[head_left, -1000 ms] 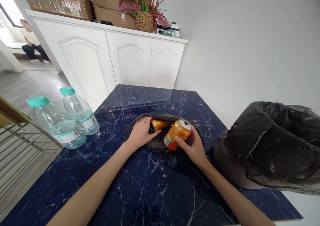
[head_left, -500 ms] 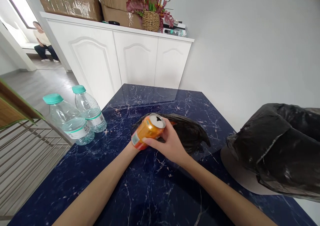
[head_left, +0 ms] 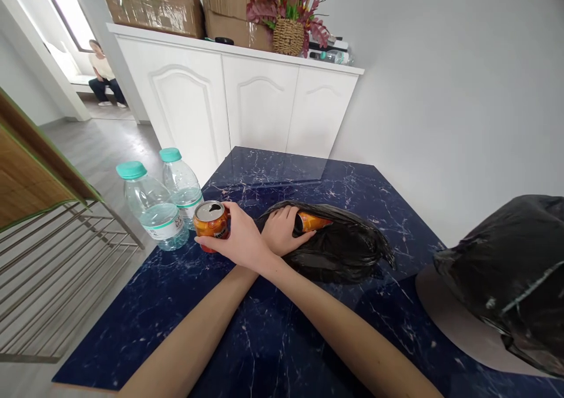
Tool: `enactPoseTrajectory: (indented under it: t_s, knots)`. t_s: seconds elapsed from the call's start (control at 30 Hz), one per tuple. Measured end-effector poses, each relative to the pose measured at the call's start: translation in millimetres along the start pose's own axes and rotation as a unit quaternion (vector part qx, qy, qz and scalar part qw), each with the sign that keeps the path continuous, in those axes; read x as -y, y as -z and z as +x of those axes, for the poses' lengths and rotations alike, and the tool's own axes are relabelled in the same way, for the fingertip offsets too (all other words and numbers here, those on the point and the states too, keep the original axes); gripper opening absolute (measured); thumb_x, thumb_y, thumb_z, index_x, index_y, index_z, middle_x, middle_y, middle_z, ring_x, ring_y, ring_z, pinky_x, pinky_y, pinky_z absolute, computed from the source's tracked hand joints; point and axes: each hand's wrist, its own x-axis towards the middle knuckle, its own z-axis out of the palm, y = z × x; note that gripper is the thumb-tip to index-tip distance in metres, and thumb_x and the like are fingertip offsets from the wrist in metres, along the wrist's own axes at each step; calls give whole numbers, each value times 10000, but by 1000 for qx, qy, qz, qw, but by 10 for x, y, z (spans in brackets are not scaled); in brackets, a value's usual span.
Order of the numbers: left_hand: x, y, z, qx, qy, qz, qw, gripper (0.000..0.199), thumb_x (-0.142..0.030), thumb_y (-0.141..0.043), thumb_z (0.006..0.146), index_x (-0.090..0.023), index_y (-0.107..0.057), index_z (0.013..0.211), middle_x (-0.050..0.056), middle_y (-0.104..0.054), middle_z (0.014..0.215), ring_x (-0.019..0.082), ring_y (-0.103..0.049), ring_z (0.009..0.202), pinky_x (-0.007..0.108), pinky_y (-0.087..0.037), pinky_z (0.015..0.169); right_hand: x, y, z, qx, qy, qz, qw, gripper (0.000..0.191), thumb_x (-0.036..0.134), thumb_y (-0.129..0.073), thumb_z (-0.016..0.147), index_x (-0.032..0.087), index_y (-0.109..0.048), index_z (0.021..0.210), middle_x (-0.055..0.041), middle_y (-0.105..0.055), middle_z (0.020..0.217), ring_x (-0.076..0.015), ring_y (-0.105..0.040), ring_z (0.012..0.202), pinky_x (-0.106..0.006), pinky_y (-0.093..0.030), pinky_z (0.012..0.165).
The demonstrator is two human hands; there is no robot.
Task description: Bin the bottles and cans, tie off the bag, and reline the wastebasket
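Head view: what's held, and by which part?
Right hand holds an orange can by its side wall, below the rim. Left hand is at the black bag; whether it grips can't be told.

I see an opened orange can (head_left: 211, 226) upright, left of a crumpled black bag (head_left: 348, 254) where another can (head_left: 314, 222) lies sideways

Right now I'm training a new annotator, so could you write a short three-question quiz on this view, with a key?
1. Which hand holds the can beside the two bottles: A, left, or B, right?
2. True or false: the left hand is at the opening of the black bag.
3. Fill in: the bottles' caps are ____ in colour.

Key:
1. B: the right hand.
2. True.
3. Turquoise.
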Motion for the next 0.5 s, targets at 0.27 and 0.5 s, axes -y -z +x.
enactPoseTrajectory:
  t_s: [0.27, 0.5]
  knots:
    - [-42, 67, 2, -26, 6, -31, 999, 525, -638, -674, 955, -242, -573, 1286, 121, -729, 1227, 357, -708, 1176, 522, -538, 1061, 10, -126, 51, 37, -15, -19, 999, 773, 499, -909, 838, 199, -506, 1425, -137, -669, 1433, -304, -670, 1308, -459, -561, 1090]
    - [-63, 49, 8, -77, 66, -39, 994, 525, -613, -772, 870, -264, -616, 1230, 104, -730, 1203, 369, -717, 1149, 557, -560, 1042, 79, 376, -45, 46, 36, -85, 995, 780, 402, -893, 870, 226, -499, 1519, -146, -648, 1476, -310, -681, 1282, -487, -573, 1063]
